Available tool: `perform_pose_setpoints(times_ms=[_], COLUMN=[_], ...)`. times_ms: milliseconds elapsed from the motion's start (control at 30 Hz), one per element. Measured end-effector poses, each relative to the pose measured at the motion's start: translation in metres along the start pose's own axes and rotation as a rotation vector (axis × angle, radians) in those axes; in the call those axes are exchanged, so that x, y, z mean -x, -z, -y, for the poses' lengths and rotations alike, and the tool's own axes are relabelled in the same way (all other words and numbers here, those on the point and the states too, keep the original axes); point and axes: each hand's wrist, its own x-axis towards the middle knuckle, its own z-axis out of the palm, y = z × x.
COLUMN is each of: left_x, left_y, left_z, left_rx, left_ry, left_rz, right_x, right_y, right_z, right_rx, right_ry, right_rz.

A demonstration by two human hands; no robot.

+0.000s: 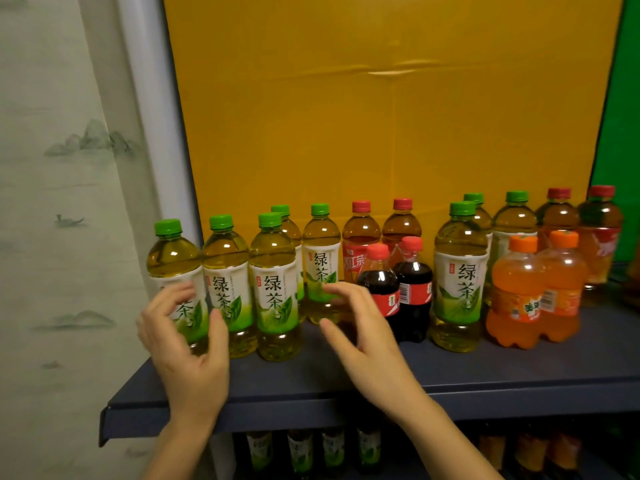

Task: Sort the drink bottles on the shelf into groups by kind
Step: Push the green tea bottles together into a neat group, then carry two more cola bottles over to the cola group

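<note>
Several green tea bottles [273,271] with green caps stand in a group at the left of the dark shelf [485,372]. My left hand [187,348] hovers cupped in front of the leftmost green tea bottle [173,251], fingers and thumb apart. My right hand [363,341] is spread just in front of the fifth green tea bottle [320,251], holding nothing. Further right stand two red-capped iced tea bottles [360,233], two small cola bottles [414,275], three more green teas [459,271], two orange sodas [516,292] and two more red-capped teas [601,230].
A yellow cardboard panel [381,116] backs the shelf, with a green panel [620,98] at the right. A patterned curtain [52,202] hangs on the left, past the shelf's end. More bottles [301,452] stand on the shelf below.
</note>
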Motion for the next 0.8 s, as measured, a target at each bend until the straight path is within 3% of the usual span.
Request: perform_pose_setpoints(times_ms=[200, 367, 500, 800], left_x=[0.024, 0.042, 0.044, 0.046], left_y=[-0.057, -0.115, -0.139, -0.136], left_z=[-0.047, -0.053, -0.045, -0.042], left_rx=[0.213, 0.217, 0.322, 0.352], left_ry=[0.248, 0.457, 0.588, 0.603], left_rz=[0.410, 0.734, 0.774, 0.667], right_x=[-0.004, -0.009, -0.014, -0.018], right_y=[0.057, 0.066, 0.061, 0.057], right_z=[-0.029, -0.054, -0.060, -0.065], right_rx=[0.155, 0.286, 0.331, 0.296], right_ry=[-0.013, -0.093, -0.110, -0.050], right_rz=[-0.363, -0.346, -0.279, -0.311])
